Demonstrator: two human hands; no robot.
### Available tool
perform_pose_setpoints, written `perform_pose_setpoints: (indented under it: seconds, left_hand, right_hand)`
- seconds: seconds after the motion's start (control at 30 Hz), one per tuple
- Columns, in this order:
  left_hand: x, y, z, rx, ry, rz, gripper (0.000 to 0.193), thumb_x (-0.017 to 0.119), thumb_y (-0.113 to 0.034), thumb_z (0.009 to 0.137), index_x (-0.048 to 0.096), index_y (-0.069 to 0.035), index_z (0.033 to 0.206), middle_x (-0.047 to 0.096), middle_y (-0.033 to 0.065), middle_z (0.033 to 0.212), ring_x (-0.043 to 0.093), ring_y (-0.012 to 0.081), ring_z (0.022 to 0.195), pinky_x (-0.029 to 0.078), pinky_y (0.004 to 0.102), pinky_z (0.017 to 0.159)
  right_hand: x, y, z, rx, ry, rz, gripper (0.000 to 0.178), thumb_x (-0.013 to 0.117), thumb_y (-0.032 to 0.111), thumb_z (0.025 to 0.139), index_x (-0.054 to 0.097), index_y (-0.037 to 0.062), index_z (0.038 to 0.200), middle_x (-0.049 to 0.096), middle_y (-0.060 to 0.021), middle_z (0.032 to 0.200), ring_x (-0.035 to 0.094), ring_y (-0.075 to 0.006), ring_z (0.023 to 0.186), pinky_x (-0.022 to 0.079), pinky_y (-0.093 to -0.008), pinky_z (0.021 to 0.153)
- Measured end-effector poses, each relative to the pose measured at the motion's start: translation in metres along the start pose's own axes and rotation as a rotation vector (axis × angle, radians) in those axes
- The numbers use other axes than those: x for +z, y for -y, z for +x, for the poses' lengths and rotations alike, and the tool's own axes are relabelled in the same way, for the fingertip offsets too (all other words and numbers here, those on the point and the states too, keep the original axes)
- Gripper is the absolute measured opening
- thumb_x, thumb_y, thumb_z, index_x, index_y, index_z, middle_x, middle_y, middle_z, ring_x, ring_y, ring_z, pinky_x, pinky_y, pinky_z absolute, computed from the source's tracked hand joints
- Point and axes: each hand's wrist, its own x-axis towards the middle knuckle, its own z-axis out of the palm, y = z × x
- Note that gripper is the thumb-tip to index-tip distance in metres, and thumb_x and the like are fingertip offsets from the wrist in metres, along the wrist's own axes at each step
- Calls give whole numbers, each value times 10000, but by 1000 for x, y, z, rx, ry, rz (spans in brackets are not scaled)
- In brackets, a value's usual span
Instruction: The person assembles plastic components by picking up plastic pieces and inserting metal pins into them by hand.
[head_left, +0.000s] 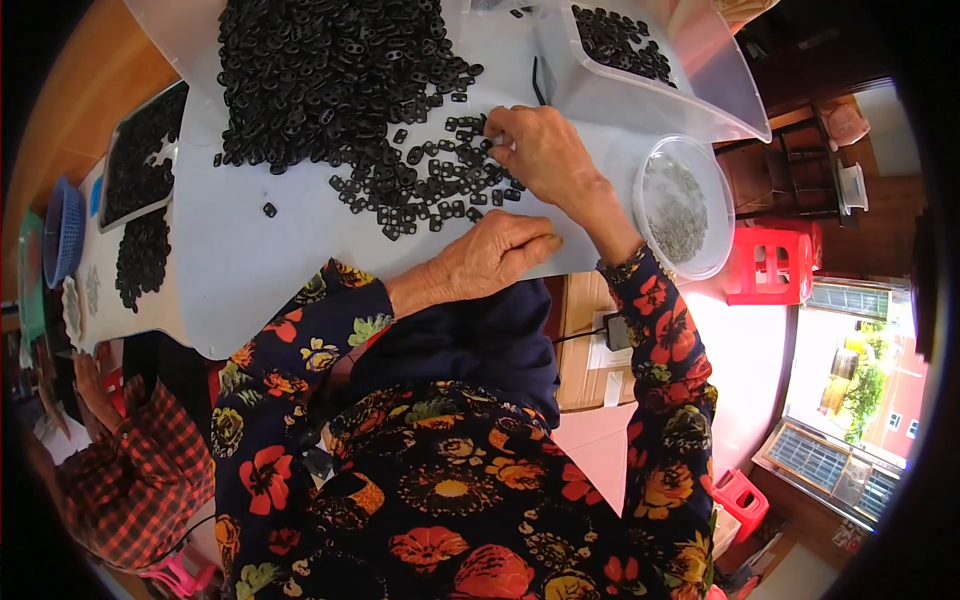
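Hands first: we note the right hand point(545, 150) at upper centre of the frame, fingertips pinched down among scattered small black plastic pieces point(420, 185) on the pale worktop point(250, 260). Whether a piece is actually held we cannot tell; the fingertips hide it. The left hand point(495, 255) lies just below, at centre frame, loosely curled and resting on the worktop edge, holding nothing that we can see.

The scattered pieces trail off a large heap of the same black parts point(330, 70) at upper left of centre. We judge each piece light, stiff and flat, with small holes, easy to slide and prone to skitter; best taken by its narrow edges between thumb and forefinger.

A round clear tub of small grey metal bits point(680, 205) stands right of the right hand. A clear bin point(700, 80) at upper right holds more black parts. Trays of black parts point(140, 150) sit at the left, beside a blue basket point(65, 230). Another person's checked sleeve point(130, 470) shows at lower left
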Motion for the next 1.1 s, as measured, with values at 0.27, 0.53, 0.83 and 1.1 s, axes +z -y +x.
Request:
perform_pose_setpoints:
  seconds: [0.27, 0.53, 0.83, 1.1]
  left_hand:
    - [1, 1, 1, -27, 19, 11, 243, 530, -153, 915, 481, 32, 767, 389, 155, 613, 315, 202, 570, 390, 339, 546]
    - [2, 4, -1, -178, -18, -121, 251, 516, -165, 927, 500, 8, 746, 470, 77, 598, 420, 127, 576, 412, 304, 566]
    - [-6, -1, 11, -28, -340, -192, 59, 503, -71, 931, 504, -13, 939, 518, -6, 738, 501, 75, 679, 446, 226, 658]
    - [-2, 0, 18, 18, -318, -22, 73, 547, -62, 912, 519, -11, 957, 521, -15, 739, 478, 48, 670, 412, 201, 615]
  right_hand:
    - [4, -4, 5, -111, 14, -20, 176, 615, 17, 706, 645, 21, 879, 650, -130, 788, 620, -335, 744, 497, -405, 690]
    - [-11, 15, -30, 108, -231, 437, 146, 667, 81, 787, 677, 6, 912, 634, -88, 714, 575, -159, 599, 469, -289, 585]
    - [-2, 14, -91, 370, -394, 965, 224, 590, 151, 917, 659, -46, 997, 627, 2, 769, 497, -41, 704, 429, -201, 627]
    - [11, 13, -101, 401, -442, 1048, 193, 586, 117, 914, 659, -41, 995, 633, 7, 780, 510, -41, 704, 439, -202, 646]
